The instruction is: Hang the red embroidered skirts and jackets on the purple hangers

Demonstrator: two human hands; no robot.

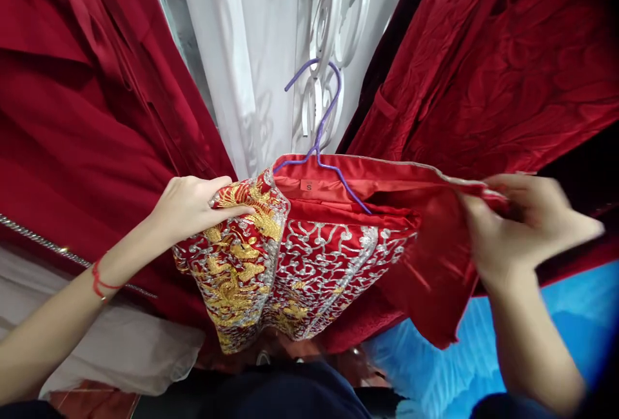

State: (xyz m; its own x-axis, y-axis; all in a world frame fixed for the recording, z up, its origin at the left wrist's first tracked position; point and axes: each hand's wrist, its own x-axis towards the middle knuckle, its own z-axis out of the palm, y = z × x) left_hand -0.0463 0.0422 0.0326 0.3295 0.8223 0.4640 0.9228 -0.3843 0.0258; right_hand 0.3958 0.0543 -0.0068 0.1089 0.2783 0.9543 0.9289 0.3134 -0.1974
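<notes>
1. Left hand [193, 206]: fingers closed, thumb on top, pinching the left edge of the red garment with gold and silver embroidery [290, 264]. A red string bracelet [99, 280] sits on that wrist.
2. Right hand [522, 225]: motion-blurred; fingers appear curled onto the garment's right edge and its plain red satin lining [425, 264]. How tight the hold is, I cannot tell for certain.
3. Garment position: spread between both hands at chest level, waist or neck opening held wide, hanging from a thin purple wire hanger [322, 129]. The hook rises in front of a white panel with raised scrollwork [271, 51]; whether it catches on anything I cannot tell.
4. Surroundings: dark red satin garment [72, 103] hanging to the left, crinkled red fabric garment [507, 64] to the right, blue cloth [435, 374] below right, white gauzy fabric [120, 341] below left.
5. Handling judgement: the embroidery looks stiff and snag-prone, so gripping hems rather than metallic threads seems wise. Keeping both edges level should keep the hanger arm seated inside the opening; pulling unevenly could tip the wire out.
6. The lining looks slippery; a firm pinch close to the trim seems safer than a loose hold.
7. Writing: a small sewn-in red size tag [308, 185] below the hanger neck reads "S". No brand name legible.
</notes>
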